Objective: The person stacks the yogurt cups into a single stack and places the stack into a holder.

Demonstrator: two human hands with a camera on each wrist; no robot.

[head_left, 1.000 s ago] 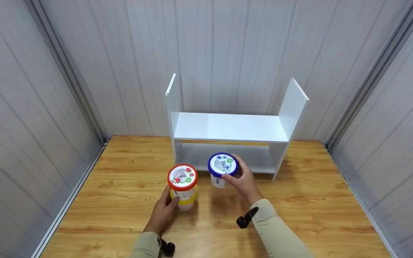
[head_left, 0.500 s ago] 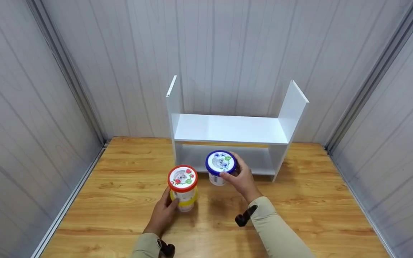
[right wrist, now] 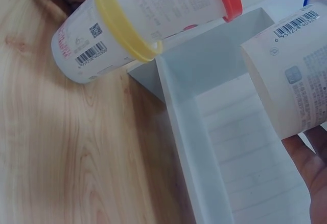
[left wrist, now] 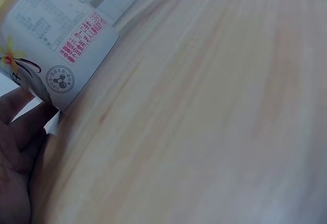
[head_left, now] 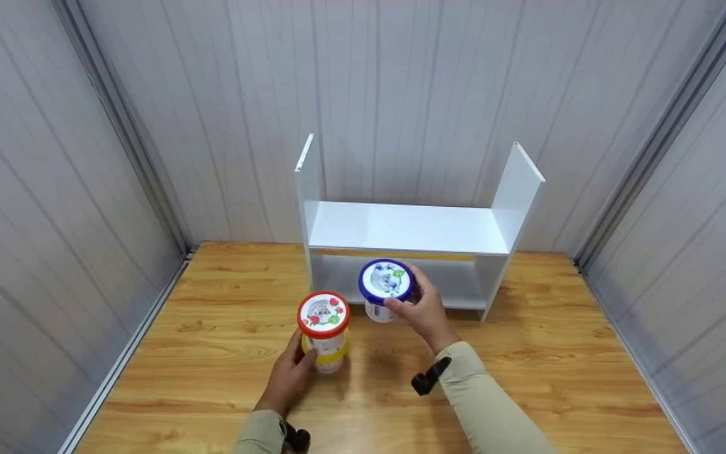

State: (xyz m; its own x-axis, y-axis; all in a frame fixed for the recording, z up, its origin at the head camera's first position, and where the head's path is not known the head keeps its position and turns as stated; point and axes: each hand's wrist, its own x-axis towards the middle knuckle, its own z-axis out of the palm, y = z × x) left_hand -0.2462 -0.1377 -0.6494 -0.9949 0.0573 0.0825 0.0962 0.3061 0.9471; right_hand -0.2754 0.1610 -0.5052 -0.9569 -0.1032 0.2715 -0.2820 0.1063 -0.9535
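Note:
Two tubs stand stacked on the table: a red-lidded tub (head_left: 323, 315) with a berry print on top, and a yellow-lidded tub (head_left: 330, 359) beneath it. My left hand (head_left: 287, 375) grips the lower tub from its left side, thumb in front. In the left wrist view, fingers (left wrist: 28, 114) lie against the printed wall of the yellow-lidded tub. My right hand (head_left: 425, 315) holds a blue-lidded tub (head_left: 386, 280) by its right side, raised in front of the shelf. The right wrist view shows this tub's barcode wall, with fingers (right wrist: 306, 160) beneath it.
A white two-tier shelf (head_left: 407, 228) with tall side panels stands behind the tubs, towards the back of the wooden table (head_left: 212, 347). Panelled walls (head_left: 401, 82) enclose the table at the back and both sides.
My right hand has lifted the blue-lidded tub slightly up and to the left, closer above the stack's level. The left hand and the stacked tubs stay in place; the view shifts slightly.

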